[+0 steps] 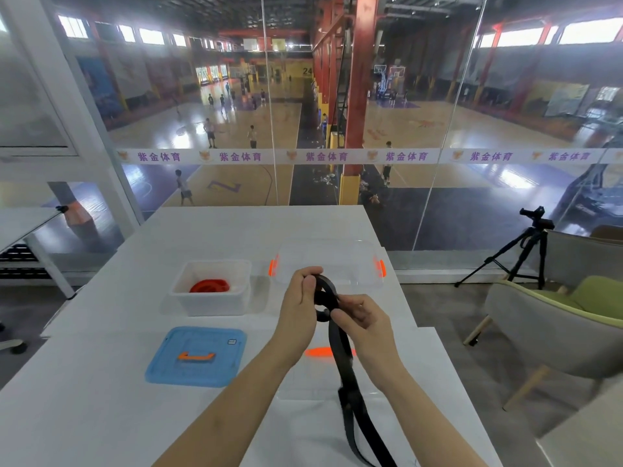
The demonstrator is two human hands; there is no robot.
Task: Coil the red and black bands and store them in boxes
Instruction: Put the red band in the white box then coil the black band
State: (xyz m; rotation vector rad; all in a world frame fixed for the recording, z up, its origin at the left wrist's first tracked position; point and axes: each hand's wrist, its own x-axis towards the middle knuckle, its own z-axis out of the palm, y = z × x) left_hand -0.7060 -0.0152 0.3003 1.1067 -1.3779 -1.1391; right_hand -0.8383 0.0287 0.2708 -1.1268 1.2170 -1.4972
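**Op:** where's the black band sitting?
**Eng:** you're holding the black band (344, 358) in the air over the table (101, 399), in front of the clear box (354, 261). Its top end is forming a small loose coil between your hands. The long tail is hanging down toward you, across a clear lid (313, 379).

**Op:** hands?
**Eng:** your left hand (300, 298) is gripping the coil, fingers curled over its top. Your right hand (362, 320) is pinching the strap just below the coil.

**Op:** how's it handling?
**Eng:** going by the drape, it's light, flat and soft, probably a bit springy. The coil is likely going to unwind if you're easing the left grip. Take hold across the coil's flat faces, thumb one side, fingers the other. Guide the tail close to the coil.

**Op:** red one?
**Eng:** the red band (209, 286) is lying coiled in the white box (210, 303), left of the clear box. The blue lid (199, 357) is lying on the table, nearer you.
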